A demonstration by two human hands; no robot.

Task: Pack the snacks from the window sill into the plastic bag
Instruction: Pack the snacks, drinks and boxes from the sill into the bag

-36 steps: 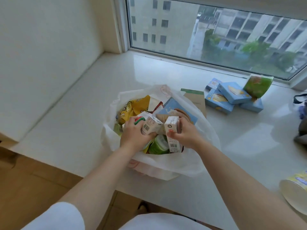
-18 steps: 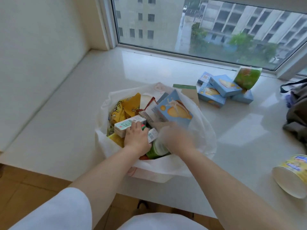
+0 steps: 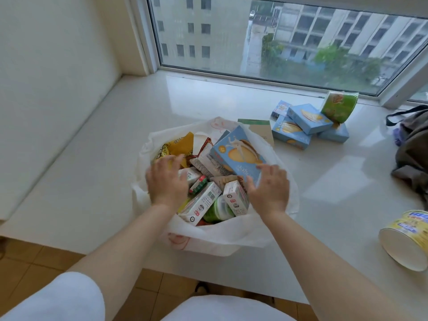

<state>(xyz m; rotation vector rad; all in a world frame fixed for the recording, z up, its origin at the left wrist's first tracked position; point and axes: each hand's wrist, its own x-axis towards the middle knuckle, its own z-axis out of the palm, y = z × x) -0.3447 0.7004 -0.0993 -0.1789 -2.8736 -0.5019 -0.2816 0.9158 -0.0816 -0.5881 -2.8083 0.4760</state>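
Note:
A white plastic bag (image 3: 227, 237) stands open on the window sill (image 3: 97, 186), full of snacks: a yellow packet (image 3: 178, 147), a blue biscuit box (image 3: 240, 156), small white cartons (image 3: 201, 205) and a green cup (image 3: 220, 210). My left hand (image 3: 166, 181) hovers over the bag's left side, fingers spread, holding nothing. My right hand (image 3: 268, 188) hovers over the right side by the blue box, also spread and empty. Behind the bag lie a brown packet (image 3: 260, 129), a stack of blue boxes (image 3: 305, 126) and a green packet (image 3: 339, 107).
A yellow paper tub (image 3: 407, 242) lies on its side at the right edge of the sill. A grey bag with a strap (image 3: 412, 149) sits at far right. The window frame (image 3: 266, 81) borders the back; a wall stands at left; tiled floor lies below.
Both hands have let go of the white cartons, which now lie in the bag, and have lifted and spread apart over the bag's opening.

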